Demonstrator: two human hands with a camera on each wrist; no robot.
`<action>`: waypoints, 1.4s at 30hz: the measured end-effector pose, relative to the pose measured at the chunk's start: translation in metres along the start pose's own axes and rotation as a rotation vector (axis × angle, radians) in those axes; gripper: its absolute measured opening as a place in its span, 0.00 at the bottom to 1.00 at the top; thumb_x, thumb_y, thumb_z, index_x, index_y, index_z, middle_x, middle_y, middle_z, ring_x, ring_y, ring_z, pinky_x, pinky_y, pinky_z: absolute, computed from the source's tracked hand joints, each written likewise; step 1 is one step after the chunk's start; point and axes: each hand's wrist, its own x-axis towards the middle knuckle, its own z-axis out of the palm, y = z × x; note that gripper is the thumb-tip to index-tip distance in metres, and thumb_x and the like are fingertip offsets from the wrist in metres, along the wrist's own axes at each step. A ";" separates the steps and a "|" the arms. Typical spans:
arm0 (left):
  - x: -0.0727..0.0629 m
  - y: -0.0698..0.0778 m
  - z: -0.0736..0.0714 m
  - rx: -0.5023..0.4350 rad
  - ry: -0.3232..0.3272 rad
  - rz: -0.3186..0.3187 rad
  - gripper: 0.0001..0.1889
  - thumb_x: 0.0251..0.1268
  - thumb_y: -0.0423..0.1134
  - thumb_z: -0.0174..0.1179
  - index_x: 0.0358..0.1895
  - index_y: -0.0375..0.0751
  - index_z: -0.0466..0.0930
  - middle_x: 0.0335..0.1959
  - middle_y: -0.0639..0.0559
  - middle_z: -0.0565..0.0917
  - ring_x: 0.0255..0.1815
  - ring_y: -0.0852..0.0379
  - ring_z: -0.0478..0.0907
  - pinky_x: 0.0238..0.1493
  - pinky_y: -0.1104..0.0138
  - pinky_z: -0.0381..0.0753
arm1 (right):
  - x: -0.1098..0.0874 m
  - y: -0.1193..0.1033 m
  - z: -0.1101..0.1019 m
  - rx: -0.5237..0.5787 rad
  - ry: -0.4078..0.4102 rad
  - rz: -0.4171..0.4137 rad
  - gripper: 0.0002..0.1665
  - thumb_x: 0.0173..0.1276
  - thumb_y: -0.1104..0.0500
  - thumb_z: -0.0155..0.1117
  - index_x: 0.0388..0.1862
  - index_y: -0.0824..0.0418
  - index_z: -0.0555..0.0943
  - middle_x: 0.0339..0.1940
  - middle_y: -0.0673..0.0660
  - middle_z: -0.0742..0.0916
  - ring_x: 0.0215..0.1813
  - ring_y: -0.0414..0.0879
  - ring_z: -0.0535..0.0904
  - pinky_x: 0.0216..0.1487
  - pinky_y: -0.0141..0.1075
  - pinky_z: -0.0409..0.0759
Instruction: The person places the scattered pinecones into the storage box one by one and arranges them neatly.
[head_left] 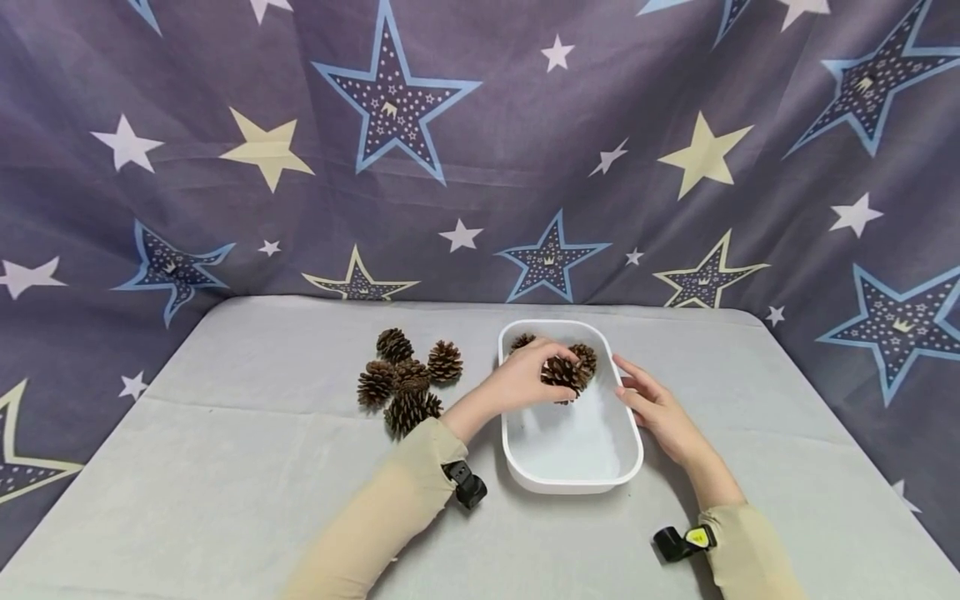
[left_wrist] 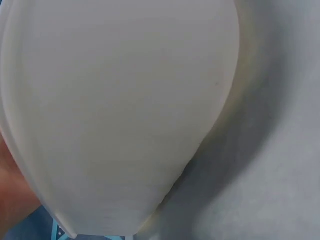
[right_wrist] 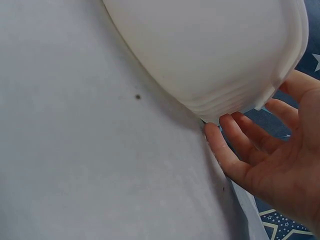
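Observation:
My left hand (head_left: 527,377) reaches over the near-left wall of a white plastic tub (head_left: 573,485) and grips a brown pine cone (head_left: 559,377) between thumb and fingers. Right behind it in the tub lies another pine cone (head_left: 585,362), and a third pine cone (head_left: 522,341) shows at the far left corner, partly behind the hand. On the tub's right side, my right hand (head_left: 663,417) rests its fairly straight fingertips against the outer wall and rim. The right wrist view shows these fingers (right_wrist: 240,135) spread along the tub's ribbed end. In the left wrist view, the tub's wall hides the pinch.
Left of the tub, several pine cones (head_left: 412,377) lie in a loose cluster on the pale cloth-covered table (head_left: 247,483), close to my left forearm. A dark star-patterned curtain (head_left: 480,208) hangs along the table's back and sides.

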 end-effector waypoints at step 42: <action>0.021 0.005 0.024 0.147 -0.056 -0.018 0.23 0.48 0.48 0.67 0.50 0.48 0.75 0.52 0.53 0.76 0.56 0.57 0.71 0.61 0.65 0.67 | -0.001 -0.002 0.001 0.007 -0.013 -0.004 0.34 0.71 0.56 0.48 0.72 0.59 0.51 0.60 0.72 0.66 0.47 0.39 0.76 0.42 0.33 0.80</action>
